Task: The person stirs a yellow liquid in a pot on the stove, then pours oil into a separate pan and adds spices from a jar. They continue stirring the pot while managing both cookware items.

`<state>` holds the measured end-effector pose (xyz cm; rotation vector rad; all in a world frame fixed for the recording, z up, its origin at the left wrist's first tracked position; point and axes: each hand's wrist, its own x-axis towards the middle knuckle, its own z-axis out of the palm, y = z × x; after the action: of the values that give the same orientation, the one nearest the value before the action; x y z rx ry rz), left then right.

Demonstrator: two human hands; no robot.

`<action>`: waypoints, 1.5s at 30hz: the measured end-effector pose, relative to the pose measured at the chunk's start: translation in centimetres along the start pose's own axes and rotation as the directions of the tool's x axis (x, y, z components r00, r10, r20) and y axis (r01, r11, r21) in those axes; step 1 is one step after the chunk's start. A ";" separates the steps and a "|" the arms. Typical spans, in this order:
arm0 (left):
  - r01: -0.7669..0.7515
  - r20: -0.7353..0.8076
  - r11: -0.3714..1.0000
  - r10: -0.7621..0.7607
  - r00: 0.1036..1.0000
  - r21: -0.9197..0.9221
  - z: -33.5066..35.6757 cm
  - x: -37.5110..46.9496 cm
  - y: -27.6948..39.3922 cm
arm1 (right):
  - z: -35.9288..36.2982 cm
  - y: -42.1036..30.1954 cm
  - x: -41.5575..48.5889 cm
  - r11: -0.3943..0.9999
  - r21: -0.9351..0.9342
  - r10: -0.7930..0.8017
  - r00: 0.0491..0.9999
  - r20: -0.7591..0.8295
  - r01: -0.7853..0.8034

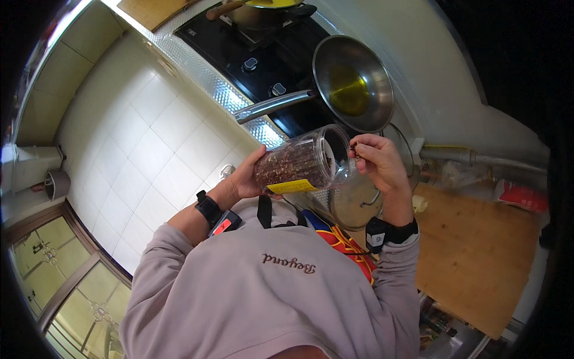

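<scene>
My left hand (248,176) grips a clear plastic jar (293,164) tilted on its side, its mouth facing right. Reddish-brown dried bits, which look like Sichuan peppercorns (282,168), fill much of it, and a yellow label runs along its lower side. Just outside the mouth, my right hand (379,157) pinches a small cluster of the peppercorns (356,151) between thumb and fingers. Beyond the jar, a steel wok (381,85) sits on the black gas hob (224,58), with a pool of yellow oil (350,92) in its bottom. Its metal handle (273,107) points left, towards the counter's front edge.
A glass lid (352,208) with a metal handle lies below the jar. A wooden board (475,256) is at the right, near a red package (522,196). Another pan (260,15) stands on the far burner. Tiled floor (157,121) stretches to the left.
</scene>
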<state>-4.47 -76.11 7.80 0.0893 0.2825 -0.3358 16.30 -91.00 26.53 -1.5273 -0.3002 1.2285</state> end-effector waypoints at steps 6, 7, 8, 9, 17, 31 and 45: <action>-0.020 0.024 1.000 0.020 0.999 -0.007 -0.4 -0.3 0.0 | -1.3 0.3 0.3 0.992 0.127 -0.018 1.000 0.023 0.015; -0.026 0.037 1.000 0.027 0.999 -0.012 -0.5 -0.4 0.0 | -1.8 0.3 0.5 0.987 0.158 -0.035 0.999 0.022 0.031; -0.019 0.015 1.000 0.019 1.000 -0.025 -0.5 -0.5 0.1 | -2.4 0.0 0.6 0.980 0.193 -0.053 0.998 0.021 0.048; -0.020 0.014 0.999 0.020 1.000 -0.037 -0.5 -0.7 0.1 | -3.1 -0.3 0.8 0.975 0.210 -0.079 0.997 0.010 0.075; -0.057 -0.055 0.998 0.055 0.997 -0.036 -1.5 -1.8 -0.1 | -9.6 -2.3 2.9 0.916 0.341 -0.173 0.976 -0.135 0.209; -0.117 -0.085 0.991 0.122 0.989 0.060 -2.0 -3.3 -0.2 | -14.5 -2.1 5.2 0.849 0.459 -0.156 0.954 -0.257 0.263; -0.135 -0.024 0.984 0.133 0.991 -0.120 -2.0 -4.2 -0.1 | -15.7 0.3 8.0 0.983 -0.013 -0.169 0.876 -0.451 0.182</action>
<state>-8.81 -74.62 7.13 -0.0086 0.3110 -0.1841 32.27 -94.31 19.86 -1.6689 -0.1075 0.7031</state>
